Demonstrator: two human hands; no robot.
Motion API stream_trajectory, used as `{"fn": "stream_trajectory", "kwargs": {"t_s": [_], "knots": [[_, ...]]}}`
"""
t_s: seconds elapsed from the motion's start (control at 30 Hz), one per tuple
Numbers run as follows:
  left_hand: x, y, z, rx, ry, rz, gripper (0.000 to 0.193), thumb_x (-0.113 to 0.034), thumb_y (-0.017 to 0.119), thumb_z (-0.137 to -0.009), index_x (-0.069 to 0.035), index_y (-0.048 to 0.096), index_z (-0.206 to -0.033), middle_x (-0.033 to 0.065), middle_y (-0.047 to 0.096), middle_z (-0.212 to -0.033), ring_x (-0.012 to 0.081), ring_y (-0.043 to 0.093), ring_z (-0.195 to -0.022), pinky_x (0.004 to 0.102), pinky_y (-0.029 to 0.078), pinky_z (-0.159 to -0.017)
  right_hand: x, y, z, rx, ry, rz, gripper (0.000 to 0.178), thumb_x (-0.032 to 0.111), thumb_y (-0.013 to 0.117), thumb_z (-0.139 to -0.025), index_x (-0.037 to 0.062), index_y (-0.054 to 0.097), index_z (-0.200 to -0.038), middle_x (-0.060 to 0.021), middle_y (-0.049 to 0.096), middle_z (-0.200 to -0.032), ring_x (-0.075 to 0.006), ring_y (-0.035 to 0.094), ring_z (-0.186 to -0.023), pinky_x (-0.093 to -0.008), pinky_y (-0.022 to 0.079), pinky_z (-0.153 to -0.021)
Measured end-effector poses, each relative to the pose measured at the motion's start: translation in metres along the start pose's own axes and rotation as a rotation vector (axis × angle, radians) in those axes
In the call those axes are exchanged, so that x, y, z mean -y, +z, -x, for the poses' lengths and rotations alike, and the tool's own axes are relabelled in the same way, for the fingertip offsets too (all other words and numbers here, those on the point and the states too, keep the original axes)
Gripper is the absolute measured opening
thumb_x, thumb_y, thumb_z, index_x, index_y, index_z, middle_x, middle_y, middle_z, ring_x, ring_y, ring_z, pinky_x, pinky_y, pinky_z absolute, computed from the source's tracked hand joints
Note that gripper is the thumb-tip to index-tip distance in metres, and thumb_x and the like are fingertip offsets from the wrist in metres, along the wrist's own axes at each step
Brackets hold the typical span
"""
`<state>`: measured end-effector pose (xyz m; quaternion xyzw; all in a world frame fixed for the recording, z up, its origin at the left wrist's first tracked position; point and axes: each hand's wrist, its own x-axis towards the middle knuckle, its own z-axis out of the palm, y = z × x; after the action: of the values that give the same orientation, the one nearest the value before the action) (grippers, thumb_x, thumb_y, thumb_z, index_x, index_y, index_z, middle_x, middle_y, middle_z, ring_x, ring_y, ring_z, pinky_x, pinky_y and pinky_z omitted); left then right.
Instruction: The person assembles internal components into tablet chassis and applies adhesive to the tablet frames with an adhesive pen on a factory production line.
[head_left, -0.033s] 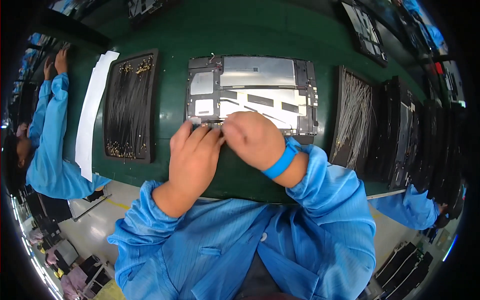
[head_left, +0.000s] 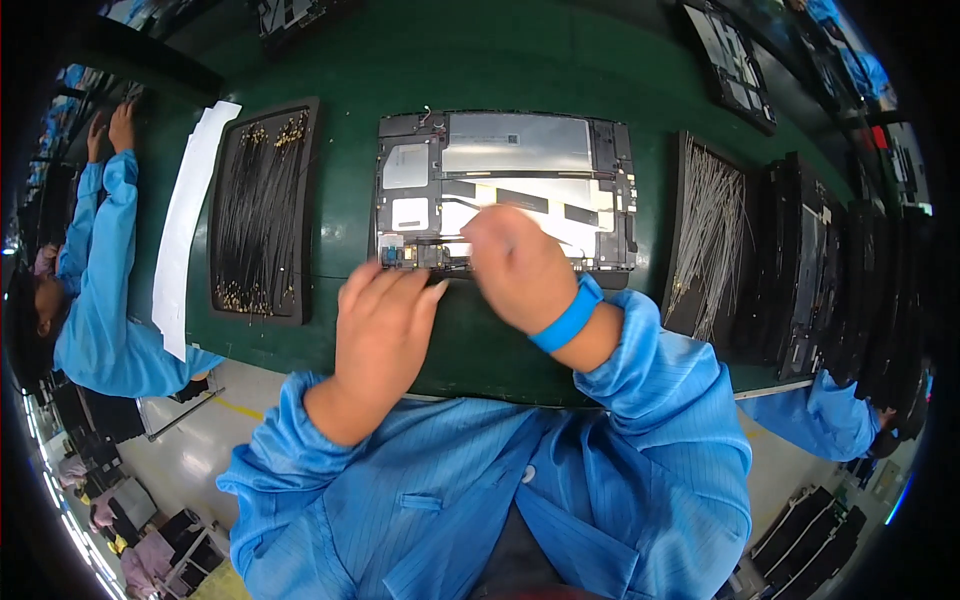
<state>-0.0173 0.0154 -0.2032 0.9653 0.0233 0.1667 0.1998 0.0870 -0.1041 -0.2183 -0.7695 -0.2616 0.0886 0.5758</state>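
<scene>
In front of me an opened tablet-like device (head_left: 515, 145) lies flat on the green table, its silver plates, black strips and circuit parts exposed. My left hand (head_left: 378, 325) is at its near left edge, fingers stretched forward with the tips at the rim beside a small circuit board (head_left: 430, 256). Over the near middle of the device hovers my right hand (head_left: 525, 270), curled and a little blurred, with a blue band on its wrist. Whatever its fingers may hold is hidden.
To the left stands a black tray (head_left: 262, 215) of thin black cables with gold ends, beside white paper strips (head_left: 190, 230). A tray of grey cables (head_left: 708, 235) sits on the right, near stacked dark device panels (head_left: 800, 270). A co-worker's blue sleeve (head_left: 105, 260) shows far left.
My right hand has lifted away from the left hand, up and to the right over the device. My left hand has drawn back slightly, uncovering the circuit board at the near left edge.
</scene>
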Motion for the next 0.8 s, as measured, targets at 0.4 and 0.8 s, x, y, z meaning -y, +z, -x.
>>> {"fn": "stream_trajectory", "kwargs": {"t_s": [0.4, 0.8], "knots": [[0.008, 0.000, 0.012, -0.348, -1.214, 1.208, 0.034, -0.015, 0.052, -0.079, -0.001, 0.043, -0.110, 0.0013, 0.052, -0.077, 0.0074, 0.048, -0.059, 0.0188, 0.035, -0.047, 0.017, 0.006, 0.025, -0.199, 0.474, -0.373, 0.036, 0.030, 0.039, -0.086, 0.0005, 0.038, -0.107, -0.0108, 0.054, -0.080, -0.0119, 0.052, -0.065, -0.0220, 0.044, -0.049], [-0.004, -0.016, 0.037, 0.541, -1.253, 1.232, 0.046, -0.019, 0.051, -0.081, 0.004, 0.036, -0.117, 0.0030, 0.051, -0.077, 0.0079, 0.048, -0.061, 0.0197, 0.040, -0.050, 0.019, 0.000, 0.010, -0.204, 0.446, -0.477, 0.041, 0.032, 0.041, -0.085, 0.0005, 0.039, -0.111, -0.0109, 0.057, -0.079, -0.0079, 0.048, -0.059, -0.0206, 0.041, -0.053]]}}
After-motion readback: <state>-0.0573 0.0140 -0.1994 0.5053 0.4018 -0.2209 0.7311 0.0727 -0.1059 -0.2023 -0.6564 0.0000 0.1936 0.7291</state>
